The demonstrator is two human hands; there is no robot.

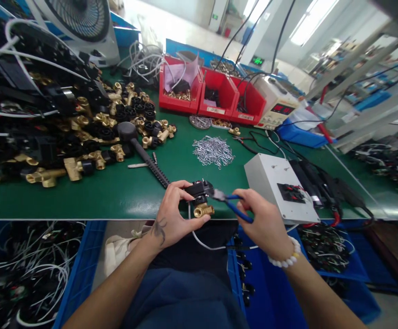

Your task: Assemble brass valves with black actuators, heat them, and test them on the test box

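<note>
Assembly [201, 199], a black housing [195, 188] above a brass fitting [204, 210], is sitting at the near edge of the surface [92, 196]. The left hand [176, 210] is holding it, fingers on the housing, thumb by the fitting. The right hand [264, 219] is gripping blue-handled pliers [220, 195], tips meeting the housing's right end; what they are biting is unclear. Sound practice, in judgement, is bracing the housing firmly, squaring the tips and keeping the white cable [202, 246] clear. Metal clips [214, 151] are lying farther in, a mallet [147, 160] left of them; red bins [216, 106] are standing towards the far edge.
</note>
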